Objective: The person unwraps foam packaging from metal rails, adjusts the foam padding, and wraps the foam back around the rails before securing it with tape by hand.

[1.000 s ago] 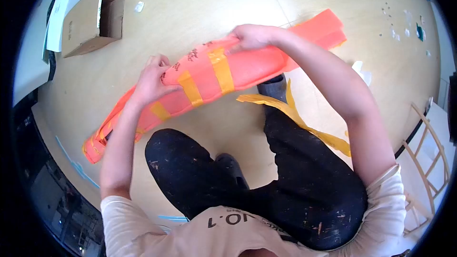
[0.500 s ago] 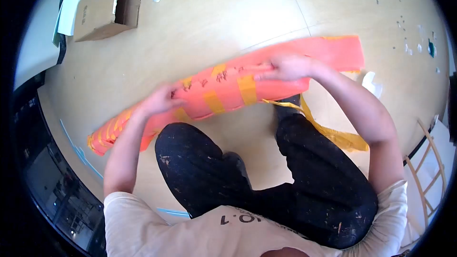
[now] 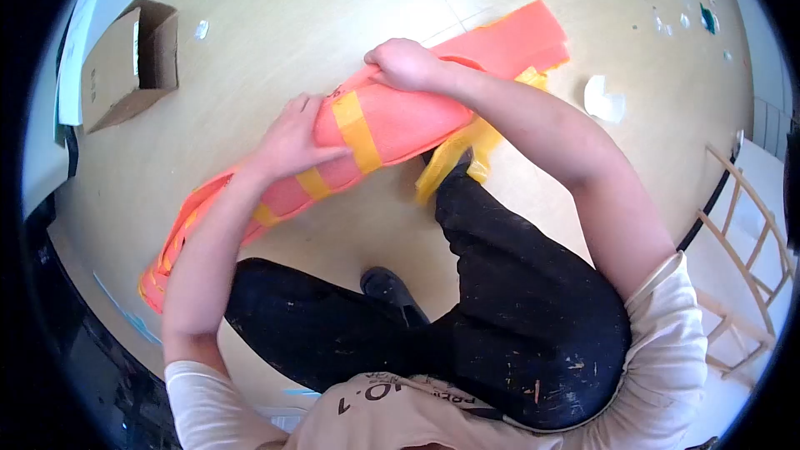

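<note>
A long orange-pink padded bundle (image 3: 408, 121) with yellow tape bands lies slantwise across the floor in front of my knees. My left hand (image 3: 296, 140) rests on its middle, thumb stretched apart from the fingers. Farther right, my right hand (image 3: 402, 64) is closed around the bundle's far edge, fingers curled over the material. A crumpled yellow strip (image 3: 454, 154) hangs by the near side of the bundle, over my foot. Dark writing on the bundle is mostly covered by my hands.
An open cardboard box (image 3: 117, 75) stands on the floor at the upper left. A white scrap (image 3: 604, 100) lies right of the bundle. Small bits of debris are at the upper right, and a wooden frame (image 3: 750, 258) is at the right edge.
My right hand has gone from lying spread on the bundle to closing on its far edge. The far edge is lifted toward me, and the yellow strip is now bunched nearer the bundle.
</note>
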A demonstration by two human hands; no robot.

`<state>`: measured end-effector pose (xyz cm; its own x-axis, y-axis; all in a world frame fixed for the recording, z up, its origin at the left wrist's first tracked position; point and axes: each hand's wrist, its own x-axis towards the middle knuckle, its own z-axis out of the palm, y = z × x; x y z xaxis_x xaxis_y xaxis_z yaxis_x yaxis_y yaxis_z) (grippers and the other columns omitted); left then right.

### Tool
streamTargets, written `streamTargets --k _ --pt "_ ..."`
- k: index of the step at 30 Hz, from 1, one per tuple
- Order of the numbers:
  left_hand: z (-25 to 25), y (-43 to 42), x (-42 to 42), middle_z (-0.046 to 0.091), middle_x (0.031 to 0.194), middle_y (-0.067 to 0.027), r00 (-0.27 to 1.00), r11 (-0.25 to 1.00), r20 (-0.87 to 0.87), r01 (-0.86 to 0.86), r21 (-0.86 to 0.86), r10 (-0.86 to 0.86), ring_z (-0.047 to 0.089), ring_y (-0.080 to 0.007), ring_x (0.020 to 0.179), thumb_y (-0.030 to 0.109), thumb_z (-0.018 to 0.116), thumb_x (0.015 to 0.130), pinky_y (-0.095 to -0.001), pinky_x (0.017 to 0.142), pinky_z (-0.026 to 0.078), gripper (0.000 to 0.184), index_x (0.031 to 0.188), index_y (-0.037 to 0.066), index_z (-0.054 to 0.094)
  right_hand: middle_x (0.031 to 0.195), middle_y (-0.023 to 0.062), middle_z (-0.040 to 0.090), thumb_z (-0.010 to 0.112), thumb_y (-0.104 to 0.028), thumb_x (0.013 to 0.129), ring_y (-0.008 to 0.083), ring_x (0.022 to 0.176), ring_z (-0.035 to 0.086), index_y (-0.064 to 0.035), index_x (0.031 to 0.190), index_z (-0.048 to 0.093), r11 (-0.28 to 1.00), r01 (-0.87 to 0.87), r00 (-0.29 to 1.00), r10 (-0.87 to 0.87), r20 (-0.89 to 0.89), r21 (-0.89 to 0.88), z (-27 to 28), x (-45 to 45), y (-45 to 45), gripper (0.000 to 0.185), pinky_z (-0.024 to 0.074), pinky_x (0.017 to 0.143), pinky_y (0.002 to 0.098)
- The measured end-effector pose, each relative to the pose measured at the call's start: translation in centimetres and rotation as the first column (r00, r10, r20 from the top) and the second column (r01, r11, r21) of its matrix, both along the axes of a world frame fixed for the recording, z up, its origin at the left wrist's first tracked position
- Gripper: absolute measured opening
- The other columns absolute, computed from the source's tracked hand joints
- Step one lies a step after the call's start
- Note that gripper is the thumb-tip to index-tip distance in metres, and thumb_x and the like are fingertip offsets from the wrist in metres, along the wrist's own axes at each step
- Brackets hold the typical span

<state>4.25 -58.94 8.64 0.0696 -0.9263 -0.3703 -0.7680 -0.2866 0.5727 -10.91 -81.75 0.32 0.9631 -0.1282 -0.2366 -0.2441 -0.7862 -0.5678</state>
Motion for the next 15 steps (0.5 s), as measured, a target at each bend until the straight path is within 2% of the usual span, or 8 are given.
streamTargets --k 1,3,5,7,9,11,13,15 --pt "-0.2 -0.9 -0.9 0.058 0.119 -0.0224 1.000 1.000 -0.001 0.013 -0.010 -0.013 0.057 -0.0402 0.116 0.042 0.086 0.075 -0.0478 0.105 0.045 0.071 0.126 0.001 0.056 0.088 0.0185 0.071 0.069 -0.022 0.087 0.0381 0.088 0.070 -0.0057 0.097 0.069 1.000 0.013 1.000 -0.013 -0.001 -0.010 1.2 -0.1 -0.4 0.019 0.0549 0.080 0.0468" --pt "-0.6 -2.6 -2.0 0.057 0.123 -0.0215 0.998 0.998 -0.060 -0.027 0.059 0.030 0.055 -0.0400 0.120 0.045 0.086 0.074 -0.0454 0.105 0.046 0.076 0.128 0.001 0.054 0.091 0.0142 0.071 0.076 -0.022 0.084 0.0313 0.089 0.070 -0.0047 0.099 0.067 0.969 0.018 0.991 0.015 -0.132 0.246 3.7 -0.4 -2.0 0.025 0.0559 0.080 0.0406" --pt "-1.3 -2.4 -1.8 0.060 0.120 -0.0206 0.998 0.998 -0.048 -0.029 0.054 0.032 0.058 -0.0394 0.117 0.043 0.088 0.073 -0.0456 0.102 0.048 0.074 0.126 0.001 0.057 0.098 0.0104 0.069 0.082 -0.024 0.083 0.0247 0.093 0.068 -0.0034 0.102 0.063 0.799 0.132 0.982 -0.187 0.033 0.586 5.0 -2.8 -3.0 0.034 0.0546 0.083 0.0361" --pt "-1.1 -2.1 -1.5 0.063 0.117 -0.0197 0.999 0.999 -0.031 -0.027 0.033 0.028 0.060 -0.0388 0.114 0.042 0.089 0.072 -0.0458 0.100 0.049 0.073 0.124 0.001 0.059 0.104 0.0100 0.067 0.079 -0.026 0.087 0.0235 0.099 0.066 -0.0027 0.107 0.062 0.838 0.165 0.971 -0.230 0.062 0.520 7.6 -6.4 -3.7 0.036 0.0535 0.087 0.0357" --pt "-0.5 -2.3 -0.9 0.071 0.108 -0.0166 0.982 0.989 -0.126 -0.134 0.067 0.142 0.068 -0.0351 0.103 0.039 0.090 0.072 -0.0444 0.091 0.054 0.064 0.117 0.001 0.065 0.101 0.0099 0.067 0.078 -0.027 0.089 0.0237 0.099 0.066 -0.0043 0.111 0.063 0.934 0.181 0.957 -0.239 0.164 0.308 9.2 -10.0 -4.2 0.035 0.0533 0.087 0.0362" --pt "-0.5 -2.2 -0.4 0.073 0.106 -0.0154 0.969 0.986 -0.183 -0.153 0.070 0.163 0.071 -0.0315 0.100 0.036 0.090 0.074 -0.0427 0.090 0.056 0.060 0.117 0.001 0.067 0.103 0.0116 0.068 0.076 -0.030 0.091 0.0271 0.102 0.067 -0.0042 0.112 0.065 0.908 0.264 0.963 -0.267 -0.035 0.326 11.3 -13.8 -3.1 0.035 0.0537 0.088 0.0385" --pt "-0.6 -2.3 0.2 0.076 0.105 -0.0142 0.953 0.981 -0.237 -0.175 0.085 0.191 0.074 -0.0278 0.097 0.032 0.090 0.075 -0.0410 0.088 0.057 0.056 0.116 0.001 0.069 0.104 0.0136 0.068 0.075 -0.037 0.092 0.0315 0.101 0.068 -0.0046 0.109 0.067 0.964 0.168 0.985 -0.158 -0.063 0.208 11.5 -17.8 -2.3 0.037 0.0540 0.088 0.0416" --pt "-0.7 -2.9 1.0 0.076 0.113 -0.0117 0.909 0.962 -0.331 -0.200 0.188 0.254 0.073 -0.0202 0.103 0.021 0.089 0.078 -0.0361 0.092 0.057 0.056 0.125 0.001 0.067 0.106 0.0154 0.070 0.075 -0.040 0.090 0.0353 0.101 0.068 -0.0058 0.110 0.069 0.988 0.089 0.954 -0.049 -0.295 0.124 12.0 -21.1 -1.8 0.040 0.0546 0.087 0.0443"
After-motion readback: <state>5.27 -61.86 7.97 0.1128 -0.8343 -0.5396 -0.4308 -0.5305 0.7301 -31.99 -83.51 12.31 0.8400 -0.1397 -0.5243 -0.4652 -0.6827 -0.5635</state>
